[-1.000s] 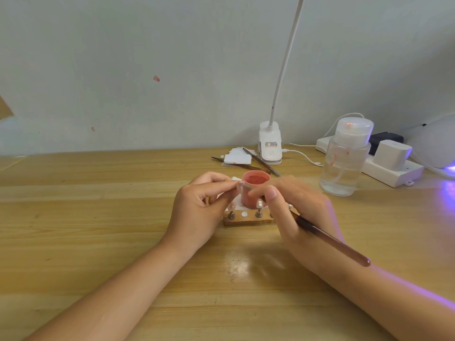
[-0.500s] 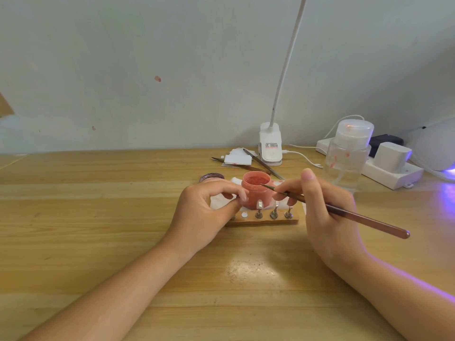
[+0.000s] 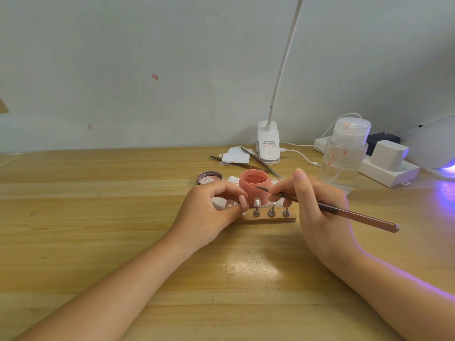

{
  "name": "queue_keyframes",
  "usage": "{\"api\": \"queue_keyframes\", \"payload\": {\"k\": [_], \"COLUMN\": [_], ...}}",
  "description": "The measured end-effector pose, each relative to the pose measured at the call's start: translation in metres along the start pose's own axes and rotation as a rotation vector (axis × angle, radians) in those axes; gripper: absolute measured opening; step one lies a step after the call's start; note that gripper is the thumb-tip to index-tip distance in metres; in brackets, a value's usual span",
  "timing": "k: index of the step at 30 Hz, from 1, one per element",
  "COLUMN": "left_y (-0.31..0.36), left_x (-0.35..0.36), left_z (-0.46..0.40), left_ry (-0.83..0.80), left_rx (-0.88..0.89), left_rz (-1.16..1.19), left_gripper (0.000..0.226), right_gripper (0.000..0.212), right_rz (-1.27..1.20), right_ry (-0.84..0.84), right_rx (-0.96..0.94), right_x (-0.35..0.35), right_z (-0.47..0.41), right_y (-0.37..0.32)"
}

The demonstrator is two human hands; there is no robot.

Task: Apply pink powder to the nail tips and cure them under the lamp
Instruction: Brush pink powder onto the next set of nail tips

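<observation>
My right hand (image 3: 320, 205) has its fingers pinched on the brush (image 3: 327, 209), tip hovering over the open pink powder jar (image 3: 253, 183) mid-frame on the desk (image 3: 98, 217). My left hand (image 3: 209, 212) pinches a nail tip (image 3: 242, 200) beside the wooden stand (image 3: 268, 219) holding more tips.

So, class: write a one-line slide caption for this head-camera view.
Right hand points a slim brown brush over the open pink powder jar; left hand steadies it.
</observation>
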State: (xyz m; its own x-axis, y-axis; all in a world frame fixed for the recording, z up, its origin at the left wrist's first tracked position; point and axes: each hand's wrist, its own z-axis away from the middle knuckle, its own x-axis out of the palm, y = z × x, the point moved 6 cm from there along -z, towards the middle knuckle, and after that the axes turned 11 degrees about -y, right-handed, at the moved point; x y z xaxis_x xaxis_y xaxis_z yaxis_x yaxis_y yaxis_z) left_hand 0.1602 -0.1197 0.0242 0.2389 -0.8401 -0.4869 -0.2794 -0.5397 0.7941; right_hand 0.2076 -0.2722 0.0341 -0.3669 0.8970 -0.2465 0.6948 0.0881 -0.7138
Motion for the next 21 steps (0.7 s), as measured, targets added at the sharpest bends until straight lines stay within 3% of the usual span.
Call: {"api": "queue_keyframes", "payload": {"k": [7,21], "left_y": [-0.0052,-0.0099], "left_x": [0.0023,0.0032], "left_z": [-0.0014,-0.0023], "left_ry": [-0.031,-0.033], "left_rx": [-0.043,-0.051], "left_rz": [0.008,-0.032], "left_gripper": [0.032,0.029], "right_gripper": [0.042,0.037], "right_rz": [0.014,0.044], "right_ry": [-0.016,-0.003], "right_rx": [0.005,-0.061], "right_x": [0.0005,-0.0007], "right_z": [0.0,-0.0003], "right_y": [0.0028,-0.0007]}}
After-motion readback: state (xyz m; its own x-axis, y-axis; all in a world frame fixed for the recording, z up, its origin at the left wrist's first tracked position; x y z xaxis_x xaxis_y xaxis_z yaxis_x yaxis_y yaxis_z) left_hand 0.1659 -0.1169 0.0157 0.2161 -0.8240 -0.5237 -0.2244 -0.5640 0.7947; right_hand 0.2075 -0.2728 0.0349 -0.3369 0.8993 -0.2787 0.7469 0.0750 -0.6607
